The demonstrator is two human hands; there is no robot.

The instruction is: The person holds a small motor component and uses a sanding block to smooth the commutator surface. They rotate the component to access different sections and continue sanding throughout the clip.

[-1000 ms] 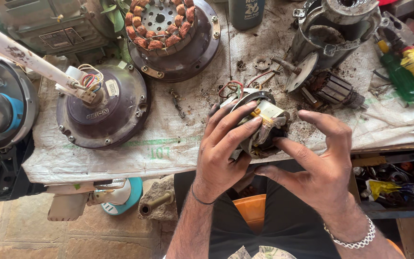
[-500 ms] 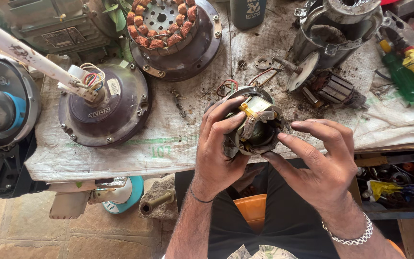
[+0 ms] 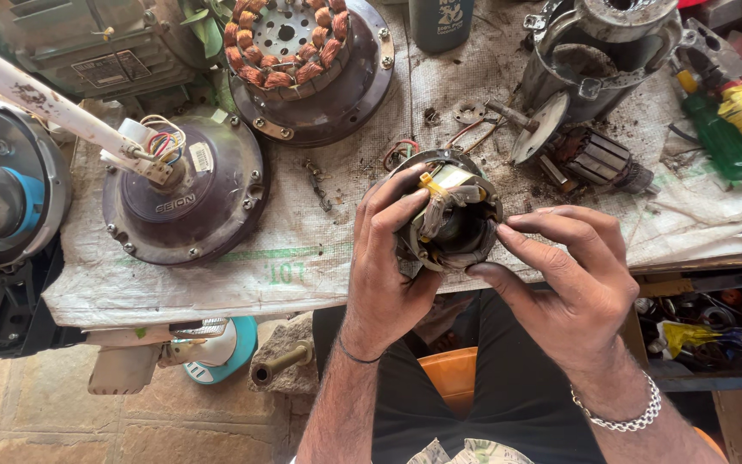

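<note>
Between both hands (image 3: 491, 266) — round grimy motor stator (image 3: 450, 215), copper-wound

Bright, even daylight — sharp focus, soft shadows.
</note>
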